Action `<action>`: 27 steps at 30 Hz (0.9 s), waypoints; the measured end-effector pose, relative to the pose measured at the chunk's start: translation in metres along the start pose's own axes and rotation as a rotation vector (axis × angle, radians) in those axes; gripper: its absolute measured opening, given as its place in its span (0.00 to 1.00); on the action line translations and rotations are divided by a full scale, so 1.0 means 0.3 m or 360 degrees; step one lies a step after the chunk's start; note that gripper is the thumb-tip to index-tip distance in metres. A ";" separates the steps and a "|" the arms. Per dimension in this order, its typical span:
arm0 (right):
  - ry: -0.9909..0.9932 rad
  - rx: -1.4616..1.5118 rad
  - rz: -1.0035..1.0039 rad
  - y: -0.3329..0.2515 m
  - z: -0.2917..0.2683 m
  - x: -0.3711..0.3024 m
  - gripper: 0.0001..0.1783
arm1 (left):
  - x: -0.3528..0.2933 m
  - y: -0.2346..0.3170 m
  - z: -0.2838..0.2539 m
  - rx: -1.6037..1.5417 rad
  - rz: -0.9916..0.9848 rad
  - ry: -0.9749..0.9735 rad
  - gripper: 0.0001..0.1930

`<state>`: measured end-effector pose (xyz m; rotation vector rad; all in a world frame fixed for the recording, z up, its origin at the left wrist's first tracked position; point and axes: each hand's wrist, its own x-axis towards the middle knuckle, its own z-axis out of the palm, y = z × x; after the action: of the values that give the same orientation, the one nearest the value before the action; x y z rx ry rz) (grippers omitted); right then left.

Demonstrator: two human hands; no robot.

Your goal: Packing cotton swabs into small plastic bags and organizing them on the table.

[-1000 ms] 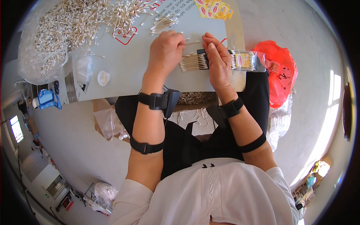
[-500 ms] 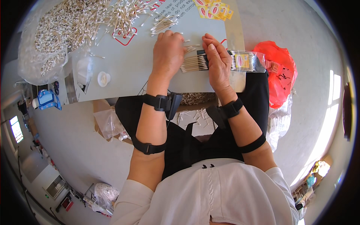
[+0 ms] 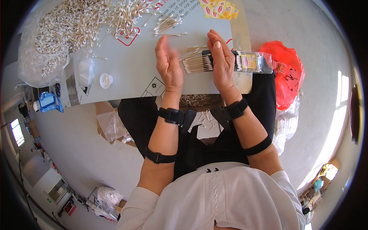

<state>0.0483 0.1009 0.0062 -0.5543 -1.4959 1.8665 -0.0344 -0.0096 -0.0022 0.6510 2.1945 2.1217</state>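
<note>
A flat row of cotton swabs (image 3: 196, 64) lies on the table between my hands, its right ends over a dark strip. My left hand (image 3: 169, 71) is just left of that row, fingers stretched and apart, partly blurred, holding nothing. Straight fingers and a raised thumb show on my right hand (image 3: 223, 63), which stands on edge across the strip and hides part of it. Right of it, a clear plastic sleeve (image 3: 264, 63) contains more swabs and a yellow label (image 3: 248, 61). A few loose swabs (image 3: 193, 49) lie just beyond the row.
At the far left a clear bag (image 3: 28, 71) spills a big heap of swabs (image 3: 73, 28). A smaller swab pile (image 3: 166, 25) lies beyond my left hand. Yellow labels (image 3: 220, 9) sit at the back. A red plastic bag (image 3: 285, 76) is off the table's right edge.
My left hand has moved back toward me from the loose swabs, and its fingers have opened. Another swab now lies by the smaller pile. The right hand has barely moved.
</note>
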 end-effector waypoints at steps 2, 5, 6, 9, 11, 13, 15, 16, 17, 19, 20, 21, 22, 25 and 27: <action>0.0012 -0.0016 -0.0004 0.006 -0.005 0.000 0.22 | 0.003 0.008 0.032 -0.0237 -0.0140 -0.0001 0.25; 0.0005 -0.0118 -0.0036 0.021 0.001 -0.001 0.23 | 0.008 0.035 0.089 -0.0320 -0.0209 -0.0121 0.23; 0.0006 -0.0142 -0.0039 0.023 0.004 0.000 0.23 | 0.012 0.033 0.093 -0.0297 -0.0195 -0.0150 0.22; 0.0047 -0.0158 -0.0053 0.016 -0.002 0.006 0.23 | 0.021 0.033 0.076 -0.0417 -0.0232 -0.0075 0.23; 0.0089 -0.0151 -0.0062 0.006 -0.006 0.017 0.23 | 0.028 0.036 0.059 -0.0463 -0.0210 -0.0011 0.21; 0.0103 0.0138 0.0043 0.003 -0.008 0.032 0.23 | 0.026 0.037 0.038 -0.0505 -0.0188 0.0053 0.19; 0.0150 0.0198 0.0066 0.012 -0.010 0.039 0.21 | 0.015 0.052 0.022 0.0540 0.0349 -0.0120 0.14; 0.0198 0.0257 0.0085 0.018 -0.015 0.041 0.18 | 0.002 0.066 0.018 0.0535 0.0348 -0.0125 0.14; 0.0204 0.0253 0.0084 0.021 -0.025 0.039 0.18 | -0.016 0.083 0.013 0.0864 0.0401 -0.0221 0.14; 0.0104 -0.0084 -0.0004 0.020 -0.030 0.032 0.14 | -0.022 0.094 0.000 0.1204 0.0453 -0.0309 0.15; 0.0104 -0.0083 -0.0003 0.023 -0.029 0.031 0.14 | -0.019 0.089 -0.006 0.1215 0.0447 -0.0332 0.15; 0.0074 -0.0130 -0.0066 0.022 -0.025 0.031 0.12 | -0.014 0.089 -0.010 0.1228 0.0441 -0.0353 0.15; 0.0045 -0.0178 -0.0130 0.021 -0.022 0.031 0.11 | -0.010 0.089 -0.014 0.1229 0.0440 -0.0354 0.15; -0.0082 -0.0688 -0.0306 0.011 -0.025 0.024 0.09 | -0.002 0.085 -0.018 0.1218 0.0400 -0.0372 0.12; -0.0137 -0.0820 -0.0398 0.008 -0.026 0.021 0.08 | 0.000 0.085 -0.014 0.1188 0.0365 -0.0421 0.11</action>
<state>0.0488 0.1104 0.0025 -0.4914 -2.0175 1.3272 -0.0285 -0.0140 0.0226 1.1716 2.8144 1.1116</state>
